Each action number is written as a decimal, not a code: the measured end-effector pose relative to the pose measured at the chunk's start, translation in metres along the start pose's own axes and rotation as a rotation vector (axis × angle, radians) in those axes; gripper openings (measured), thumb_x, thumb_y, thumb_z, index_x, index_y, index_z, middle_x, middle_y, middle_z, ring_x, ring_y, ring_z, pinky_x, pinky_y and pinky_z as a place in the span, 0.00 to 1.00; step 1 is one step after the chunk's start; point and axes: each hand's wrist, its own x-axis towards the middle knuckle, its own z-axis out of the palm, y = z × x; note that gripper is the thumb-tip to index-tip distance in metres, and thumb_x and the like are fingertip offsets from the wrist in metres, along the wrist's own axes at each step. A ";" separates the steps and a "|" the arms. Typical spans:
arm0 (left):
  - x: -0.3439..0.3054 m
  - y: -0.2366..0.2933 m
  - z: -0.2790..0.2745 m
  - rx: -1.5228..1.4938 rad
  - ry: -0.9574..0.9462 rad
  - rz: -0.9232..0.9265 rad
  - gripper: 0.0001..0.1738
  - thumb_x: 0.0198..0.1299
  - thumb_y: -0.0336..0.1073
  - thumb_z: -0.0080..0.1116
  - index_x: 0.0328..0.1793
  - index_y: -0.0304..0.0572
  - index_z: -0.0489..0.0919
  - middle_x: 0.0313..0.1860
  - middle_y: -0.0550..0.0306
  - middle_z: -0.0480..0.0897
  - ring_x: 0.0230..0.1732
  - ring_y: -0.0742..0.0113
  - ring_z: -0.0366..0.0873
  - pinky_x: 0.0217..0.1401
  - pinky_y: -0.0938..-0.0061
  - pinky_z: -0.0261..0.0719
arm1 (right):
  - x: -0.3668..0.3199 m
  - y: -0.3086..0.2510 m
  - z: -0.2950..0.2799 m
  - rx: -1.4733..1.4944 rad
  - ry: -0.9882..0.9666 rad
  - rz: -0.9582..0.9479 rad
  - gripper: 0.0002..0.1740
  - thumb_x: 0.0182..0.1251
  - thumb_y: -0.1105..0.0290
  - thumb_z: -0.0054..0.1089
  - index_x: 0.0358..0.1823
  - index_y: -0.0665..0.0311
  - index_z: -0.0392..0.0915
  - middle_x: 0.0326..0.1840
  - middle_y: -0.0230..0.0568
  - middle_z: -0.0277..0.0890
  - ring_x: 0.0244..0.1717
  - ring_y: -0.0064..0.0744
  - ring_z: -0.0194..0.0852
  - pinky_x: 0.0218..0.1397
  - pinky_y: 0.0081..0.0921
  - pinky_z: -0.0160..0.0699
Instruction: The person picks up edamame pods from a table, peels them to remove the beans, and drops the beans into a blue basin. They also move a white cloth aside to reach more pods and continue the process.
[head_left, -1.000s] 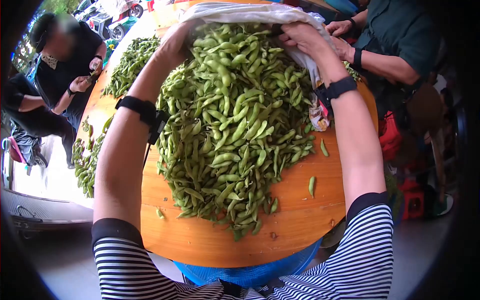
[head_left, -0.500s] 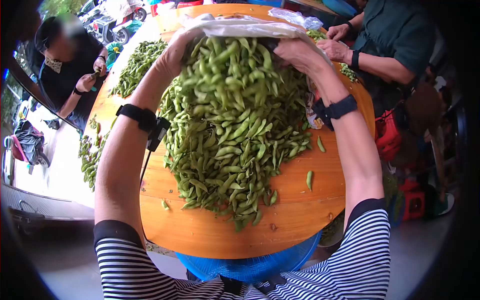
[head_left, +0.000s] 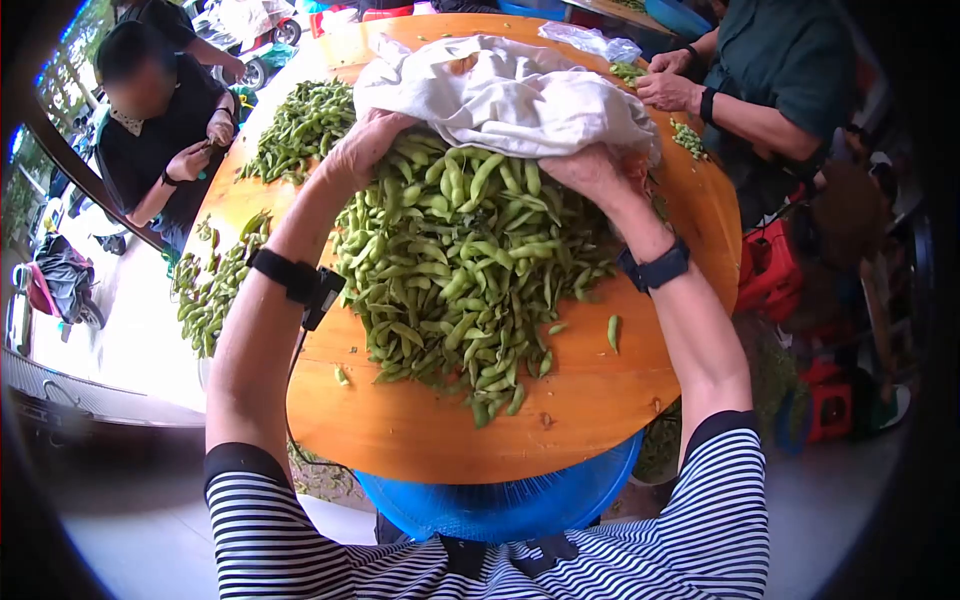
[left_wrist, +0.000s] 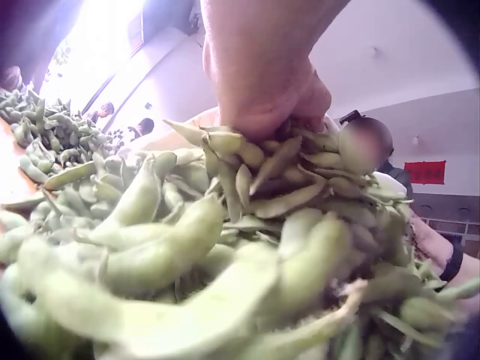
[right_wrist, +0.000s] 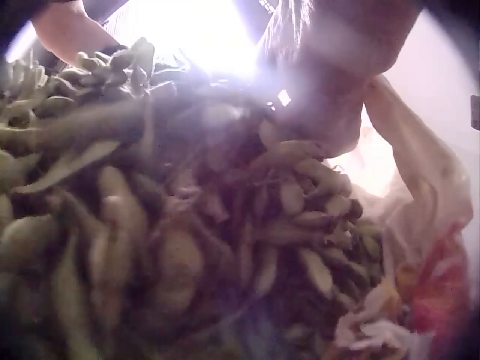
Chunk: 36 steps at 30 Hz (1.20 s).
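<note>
A big heap of green soybean pods [head_left: 460, 280] spreads over the wooden table in front of me. Over its far side lies a crumpled white cloth sack [head_left: 510, 95], its mouth toward me with pods spilling from under the edge. My left hand [head_left: 370, 145] grips the sack's left edge, its fingertips hidden by cloth and pods. At the right edge my right hand [head_left: 595, 172] holds the sack, fingers tucked out of sight beneath it. In the left wrist view, pods [left_wrist: 277, 172] surround the left fingers. The right wrist view shows the sack [right_wrist: 420, 165] beside the right hand.
Smaller pod piles lie at the left, one further back [head_left: 300, 125] and one nearer [head_left: 215, 290]. A person [head_left: 150, 120] stands left, another person's hands [head_left: 672, 85] work at the right edge near a plastic bag [head_left: 590, 42]. A blue basin [head_left: 500, 505] sits below the table's near edge.
Both hands have come down and nearer to me with the sack's edges. The sack has sunk from an upright rim to a crumpled fold over the heap, and pods have tumbled forward.
</note>
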 end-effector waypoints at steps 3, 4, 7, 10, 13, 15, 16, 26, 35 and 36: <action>-0.011 -0.009 -0.010 -0.124 0.091 -0.022 0.19 0.66 0.38 0.50 0.58 0.35 0.75 0.45 0.53 0.84 0.41 0.70 0.85 0.43 0.75 0.86 | -0.004 -0.032 -0.013 0.177 0.018 0.300 0.26 0.61 0.62 0.58 0.62 0.55 0.73 0.63 0.44 0.73 0.65 0.47 0.69 0.69 0.41 0.65; -0.015 -0.007 -0.011 -0.268 0.011 -0.016 0.24 0.71 0.43 0.46 0.68 0.36 0.67 0.55 0.48 0.81 0.49 0.63 0.84 0.53 0.70 0.85 | -0.003 -0.041 -0.021 0.178 0.017 0.298 0.26 0.61 0.62 0.58 0.62 0.55 0.73 0.63 0.44 0.73 0.65 0.47 0.69 0.69 0.41 0.65; -0.023 -0.003 -0.008 -0.462 -0.256 0.104 0.32 0.72 0.52 0.43 0.72 0.36 0.61 0.57 0.43 0.80 0.53 0.56 0.81 0.55 0.65 0.83 | 0.006 -0.055 -0.038 0.397 -0.023 0.232 0.21 0.59 0.68 0.56 0.55 0.59 0.79 0.52 0.51 0.79 0.59 0.51 0.74 0.65 0.40 0.69; -0.027 0.003 0.001 -0.236 -0.093 0.024 0.30 0.71 0.52 0.45 0.67 0.35 0.68 0.56 0.48 0.80 0.54 0.62 0.80 0.54 0.70 0.82 | 0.006 -0.034 -0.024 0.346 0.110 0.316 0.20 0.57 0.71 0.56 0.53 0.63 0.79 0.50 0.52 0.80 0.53 0.52 0.77 0.59 0.40 0.74; -0.031 -0.012 -0.005 0.513 -0.058 0.634 0.26 0.64 0.38 0.55 0.65 0.31 0.68 0.53 0.45 0.80 0.53 0.53 0.78 0.57 0.62 0.77 | 0.006 -0.035 -0.019 0.273 -0.024 0.406 0.20 0.59 0.67 0.59 0.53 0.67 0.78 0.48 0.50 0.81 0.50 0.48 0.79 0.55 0.36 0.76; -0.031 -0.032 -0.027 1.079 -0.103 1.030 0.36 0.53 0.28 0.65 0.69 0.35 0.65 0.60 0.39 0.74 0.60 0.43 0.73 0.63 0.58 0.71 | 0.006 -0.043 -0.012 0.290 -0.383 0.674 0.20 0.61 0.65 0.61 0.53 0.66 0.78 0.49 0.49 0.81 0.53 0.46 0.77 0.59 0.35 0.73; -0.037 -0.030 -0.022 1.078 -0.105 1.028 0.36 0.53 0.28 0.65 0.69 0.35 0.65 0.60 0.39 0.74 0.60 0.43 0.73 0.63 0.58 0.71 | 0.005 -0.062 -0.012 0.276 -0.140 0.436 0.19 0.61 0.66 0.59 0.52 0.66 0.79 0.50 0.48 0.81 0.55 0.47 0.76 0.61 0.36 0.71; -0.114 -0.007 0.029 0.406 0.004 0.054 0.24 0.65 0.36 0.54 0.66 0.36 0.73 0.60 0.59 0.78 0.55 0.74 0.74 0.59 0.75 0.73 | -0.011 -0.126 -0.083 0.492 -0.125 0.315 0.21 0.60 0.61 0.66 0.46 0.73 0.80 0.43 0.57 0.81 0.47 0.52 0.81 0.51 0.37 0.78; -0.139 0.016 0.064 0.790 -0.186 0.302 0.18 0.62 0.35 0.58 0.58 0.48 0.81 0.59 0.49 0.79 0.61 0.54 0.75 0.68 0.66 0.68 | -0.042 -0.143 -0.113 0.572 -0.263 0.333 0.17 0.55 0.70 0.68 0.46 0.68 0.81 0.37 0.49 0.74 0.37 0.47 0.77 0.39 0.35 0.76; -0.142 0.017 0.067 0.793 -0.188 0.300 0.18 0.62 0.35 0.58 0.58 0.48 0.81 0.59 0.49 0.79 0.61 0.54 0.75 0.68 0.66 0.68 | -0.046 -0.145 -0.116 0.574 -0.260 0.335 0.17 0.55 0.70 0.68 0.46 0.68 0.81 0.37 0.49 0.74 0.37 0.47 0.77 0.39 0.35 0.76</action>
